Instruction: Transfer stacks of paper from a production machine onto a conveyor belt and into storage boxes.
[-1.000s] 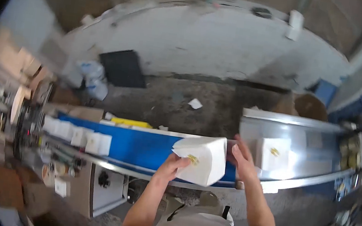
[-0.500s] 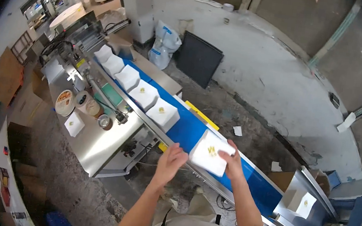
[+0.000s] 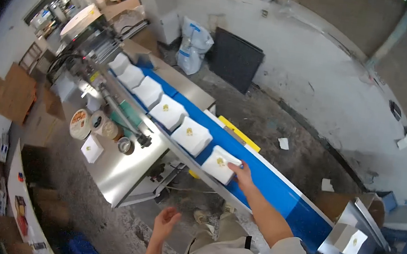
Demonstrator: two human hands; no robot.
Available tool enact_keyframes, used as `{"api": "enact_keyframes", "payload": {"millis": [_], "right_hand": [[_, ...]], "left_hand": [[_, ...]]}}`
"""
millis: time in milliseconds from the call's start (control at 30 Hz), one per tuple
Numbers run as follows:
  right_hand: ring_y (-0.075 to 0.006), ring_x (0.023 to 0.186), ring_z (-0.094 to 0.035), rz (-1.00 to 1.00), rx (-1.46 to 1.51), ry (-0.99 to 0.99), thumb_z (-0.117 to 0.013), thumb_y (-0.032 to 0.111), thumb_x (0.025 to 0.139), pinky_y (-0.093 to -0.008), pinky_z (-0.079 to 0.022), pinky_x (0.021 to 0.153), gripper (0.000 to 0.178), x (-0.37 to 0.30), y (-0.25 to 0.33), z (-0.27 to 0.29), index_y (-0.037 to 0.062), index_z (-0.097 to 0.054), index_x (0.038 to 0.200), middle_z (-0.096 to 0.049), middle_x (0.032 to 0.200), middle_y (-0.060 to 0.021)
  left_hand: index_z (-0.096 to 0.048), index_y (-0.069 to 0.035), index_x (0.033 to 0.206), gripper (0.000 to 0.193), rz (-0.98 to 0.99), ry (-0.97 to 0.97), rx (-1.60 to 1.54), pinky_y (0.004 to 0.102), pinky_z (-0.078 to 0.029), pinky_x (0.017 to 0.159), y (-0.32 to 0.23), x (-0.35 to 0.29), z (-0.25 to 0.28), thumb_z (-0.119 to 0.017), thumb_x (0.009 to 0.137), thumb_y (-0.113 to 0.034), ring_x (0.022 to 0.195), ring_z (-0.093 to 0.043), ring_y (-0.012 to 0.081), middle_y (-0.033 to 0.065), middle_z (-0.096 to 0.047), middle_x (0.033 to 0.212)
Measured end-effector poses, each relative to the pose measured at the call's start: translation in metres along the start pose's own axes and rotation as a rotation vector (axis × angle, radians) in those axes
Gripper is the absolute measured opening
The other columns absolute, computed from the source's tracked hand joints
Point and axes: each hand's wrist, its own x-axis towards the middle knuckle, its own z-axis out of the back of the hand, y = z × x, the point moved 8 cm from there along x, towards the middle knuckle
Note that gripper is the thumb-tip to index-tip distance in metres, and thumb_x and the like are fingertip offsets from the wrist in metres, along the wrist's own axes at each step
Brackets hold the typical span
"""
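Note:
On the blue conveyor belt (image 3: 263,178) lies a stack of white paper napkins (image 3: 218,166) with a small gold print on top. My right hand (image 3: 242,176) grips its right end, thumb over the upper face. Just up the belt is another white napkin stack (image 3: 192,137), a narrow gap away, and several more stand in a row behind it. My left hand (image 3: 166,221) is apart from the belt, near my body, fingers loosely bent and apart with nothing in them.
A steel table (image 3: 114,177) at left carries tubs (image 3: 80,124), a small metal cup (image 3: 125,145) and a white napkin stack (image 3: 91,149). A metal rail (image 3: 175,146) edges the belt. Another stack (image 3: 354,243) sits at the belt's lower right end. Paper scraps (image 3: 283,143) lie on the floor.
My right hand has moved the napkin stack up the belt to the left, closer to the row. My left hand has drawn back from beside the stack toward my body. The view has shifted slightly.

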Motion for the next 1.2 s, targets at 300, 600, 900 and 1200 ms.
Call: {"api": "enact_keyframes", "payload": {"millis": [300,600,900,1200], "right_hand": [[-0.0239,0.112,-0.056,0.101,0.05,-0.003,-0.055,0.047,0.093,-0.0403,-0.047,0.093,0.065,-0.117,0.072,0.131,0.0005,-0.042,0.137,-0.057,0.124,-0.0154],[-0.0308,0.113,-0.058,0.765,-0.758,-1.543,-0.071,0.035,0.082,-0.038,-0.046,0.095,0.06,-0.503,0.206,0.475,0.0002,-0.053,0.128,-0.057,0.125,-0.02],[-0.0246,0.1,-0.062,0.226,-0.32,-0.902,-0.06,0.055,0.086,-0.0342,-0.047,0.089,0.067,-0.435,0.125,0.524,0.0025,-0.058,0.127,-0.066,0.107,-0.0164],[-0.0218,0.12,-0.051,0.425,-0.146,-0.774,-0.052,0.041,0.097,-0.0321,-0.041,0.099,0.059,-0.354,0.117,0.388,0.0015,-0.043,0.139,-0.056,0.129,-0.0137]], "left_hand": [[-0.057,0.001,0.12,0.034,-0.174,0.357,0.14,0.0257,-0.05,0.078,-0.094,0.034,-0.178,-0.065,0.091,-0.016,0.092,-0.061,0.0138,0.0067,-0.065,0.102],[-0.047,0.001,0.13,0.052,0.088,1.0,0.424,0.0323,-0.049,0.087,-0.063,-0.013,-0.465,-0.066,0.091,-0.028,0.107,-0.059,0.0204,0.013,-0.058,0.12],[-0.026,-0.006,0.146,0.077,0.415,1.416,0.273,0.043,-0.04,0.103,0.066,-0.125,-0.641,-0.063,0.09,-0.042,0.129,-0.042,0.0288,0.0127,-0.038,0.144],[-0.052,0.001,0.125,0.046,0.441,1.222,0.032,0.0326,-0.051,0.087,-0.022,-0.076,-0.568,-0.069,0.085,-0.013,0.101,-0.063,0.0185,0.0102,-0.062,0.115]]}}
